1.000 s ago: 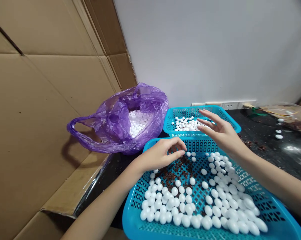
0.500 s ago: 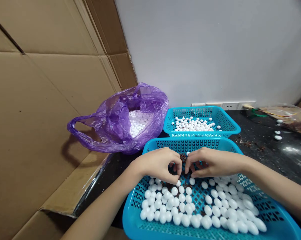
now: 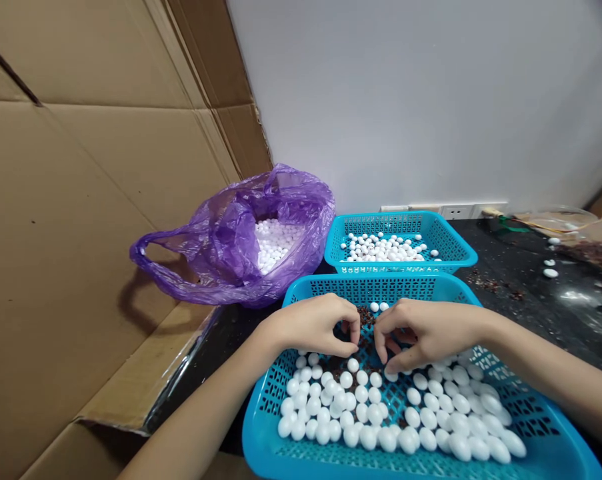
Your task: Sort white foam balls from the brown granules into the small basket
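A blue plastic basket (image 3: 535, 417) in front of me holds several white egg-shaped beads (image 3: 375, 407) and dark brown crumbs (image 3: 365, 317). My left hand (image 3: 313, 325) and my right hand (image 3: 423, 331) hover over its far half, knuckles up, fingers curled down among the beads and crumbs. The fingertips of both hands nearly meet in the middle. What each hand pinches is hidden under the fingers. A second blue basket (image 3: 451, 243) behind it carries more white beads (image 3: 383, 249).
A purple plastic bag (image 3: 231, 240) with small white beads stands at the left, against large cardboard sheets (image 3: 81, 200). The black counter (image 3: 531, 293) at the right has brown crumbs, a few stray white beads (image 3: 549, 272) and a clear container. Wall sockets (image 3: 455, 211) sit behind.
My right hand came back from over the far basket and dropped into the near basket beside my left hand. Both hands curled shut and shifted slightly toward me.
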Demonstrator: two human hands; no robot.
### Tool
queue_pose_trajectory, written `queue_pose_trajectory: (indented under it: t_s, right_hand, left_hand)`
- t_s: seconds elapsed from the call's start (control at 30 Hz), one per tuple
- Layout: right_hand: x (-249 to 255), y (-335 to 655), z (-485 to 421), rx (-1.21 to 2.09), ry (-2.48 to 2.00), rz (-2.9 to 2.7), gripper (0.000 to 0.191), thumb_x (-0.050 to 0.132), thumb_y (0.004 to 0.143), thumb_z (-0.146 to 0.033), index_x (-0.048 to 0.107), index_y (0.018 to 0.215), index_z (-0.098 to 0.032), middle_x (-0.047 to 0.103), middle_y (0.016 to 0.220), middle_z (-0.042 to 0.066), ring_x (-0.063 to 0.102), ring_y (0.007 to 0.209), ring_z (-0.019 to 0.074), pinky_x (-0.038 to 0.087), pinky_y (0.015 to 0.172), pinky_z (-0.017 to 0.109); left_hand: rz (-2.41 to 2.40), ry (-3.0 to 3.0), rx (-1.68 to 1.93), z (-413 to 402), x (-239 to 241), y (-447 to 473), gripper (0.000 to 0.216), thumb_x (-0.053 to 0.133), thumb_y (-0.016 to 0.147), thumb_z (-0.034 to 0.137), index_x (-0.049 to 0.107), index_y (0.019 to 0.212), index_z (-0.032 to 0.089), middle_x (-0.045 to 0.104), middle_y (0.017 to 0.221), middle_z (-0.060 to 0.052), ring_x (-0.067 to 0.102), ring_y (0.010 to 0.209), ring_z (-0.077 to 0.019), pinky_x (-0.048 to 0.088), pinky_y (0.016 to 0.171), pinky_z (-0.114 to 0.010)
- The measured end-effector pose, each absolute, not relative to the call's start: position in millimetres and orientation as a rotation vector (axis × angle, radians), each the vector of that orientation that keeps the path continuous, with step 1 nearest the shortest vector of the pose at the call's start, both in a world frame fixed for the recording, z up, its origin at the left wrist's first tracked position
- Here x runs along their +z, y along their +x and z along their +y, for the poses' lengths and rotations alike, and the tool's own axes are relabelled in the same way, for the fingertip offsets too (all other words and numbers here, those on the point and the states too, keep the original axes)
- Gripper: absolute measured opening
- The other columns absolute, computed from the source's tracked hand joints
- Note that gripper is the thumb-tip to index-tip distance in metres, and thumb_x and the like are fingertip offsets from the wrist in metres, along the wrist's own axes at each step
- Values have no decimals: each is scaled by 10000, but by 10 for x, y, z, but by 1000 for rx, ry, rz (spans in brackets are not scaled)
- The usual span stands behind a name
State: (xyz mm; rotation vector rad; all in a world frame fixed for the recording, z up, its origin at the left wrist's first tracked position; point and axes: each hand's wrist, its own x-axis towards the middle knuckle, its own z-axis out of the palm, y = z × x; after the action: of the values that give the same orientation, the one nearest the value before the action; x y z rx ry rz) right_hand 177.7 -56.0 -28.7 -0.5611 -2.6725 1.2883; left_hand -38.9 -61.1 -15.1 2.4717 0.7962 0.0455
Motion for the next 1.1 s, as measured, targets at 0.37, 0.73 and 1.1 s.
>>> queue_pose_trajectory:
  t_s: [0.37, 0.73, 1.1]
  right_hand:
    - [-292, 1823, -575, 1591, -527, -2743, 104, 722, 772, -210, 725, 869, -173, 507, 493, -76, 458, 443, 76, 313, 445, 175]
    - [-374, 1811, -513, 1712, -537, -2782, 297, 736, 742, -424, 732, 854, -149, 501, 422, -72, 461, 404, 83, 320, 440, 177]
    - [-319, 1781, -526, 1347, -692, -2857, 242, 837, 626, -345, 712, 693, -150, 477, 460, -81, 426, 416, 68, 279, 409, 179]
  left_hand:
    - [629, 2295, 230, -634, -79, -345, 81, 602, 754, 113, 625, 827, 140, 686, 819, -36, 610, 736, -126, 467, 685, -229]
    - [582, 2165, 259, -644, -66, -343, 131, 613, 792, 150, 622, 922, 134, 673, 868, -52, 626, 772, -126, 507, 719, -232]
    - [548, 2191, 215, -635, -59, -346, 106, 639, 774, 156, 691, 861, 127, 699, 854, -73, 646, 794, -155, 513, 753, -257]
